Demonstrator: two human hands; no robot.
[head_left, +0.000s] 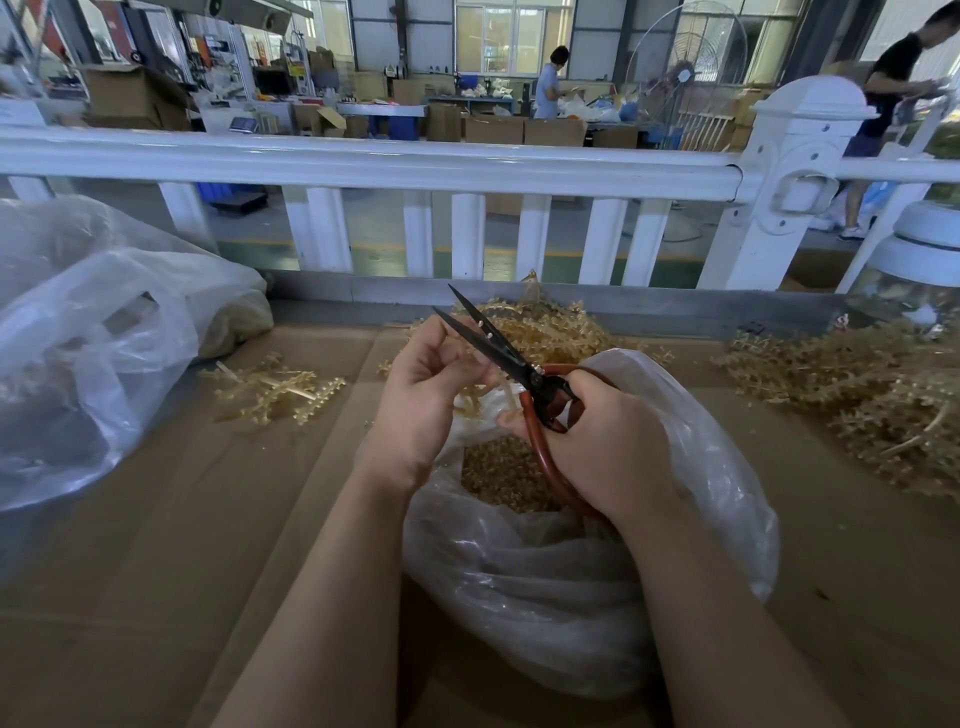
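Observation:
My right hand grips red-handled scissors, whose black blades stand apart and point up and to the left. My left hand pinches a tan plastic sprue with small parts on it, held right at the blades. Both hands hover over an open clear plastic bag that holds a heap of small tan cut pieces.
Brown cardboard covers the table. Piles of tan sprues lie at the far centre, at the left and at the right. A large crumpled plastic bag sits at the left. A white railing runs behind the table.

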